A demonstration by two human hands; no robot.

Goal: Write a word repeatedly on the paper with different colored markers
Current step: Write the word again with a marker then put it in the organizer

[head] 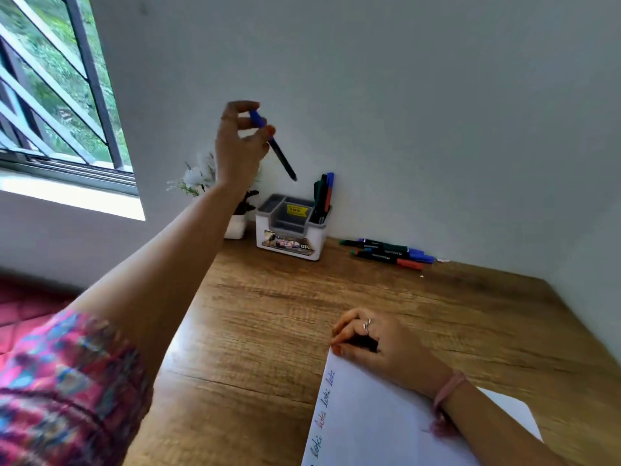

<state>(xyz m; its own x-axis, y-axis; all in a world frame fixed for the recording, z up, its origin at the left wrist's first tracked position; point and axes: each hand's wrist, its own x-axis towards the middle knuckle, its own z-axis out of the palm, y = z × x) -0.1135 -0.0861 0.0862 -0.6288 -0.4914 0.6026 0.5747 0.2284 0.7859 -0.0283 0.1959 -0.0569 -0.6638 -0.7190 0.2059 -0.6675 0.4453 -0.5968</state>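
The left hand is raised in front of the wall, fingertips pinching a blue-capped marker near its cap end; the black barrel slants down toward 5 o'clock, its lower end hanging in the air above the organizer, not touching it. The right hand rests on the desk at the top corner of the paper, fingers curled round something dark that I cannot identify, fingertips at the sheet's edge; a ring sits on one finger and a pink band on the wrist. The paper lies at 5 o'clock from the raised marker, well apart from it, with one short word repeated along its left edge in blue and red ink

Directly below the raised marker, the white and grey organizer stands against the wall, with a yellow sticker inside and several upright markers in its right compartment. At 3 o'clock from the organizer, a cluster of loose markers lies flat on the desk by the wall, with blue, green and red caps. At 9 o'clock from the organizer, partly hidden behind the left forearm, stands a small white pot with pale flowers. A barred window fills the upper left, and a patterned sleeve covers the left upper arm
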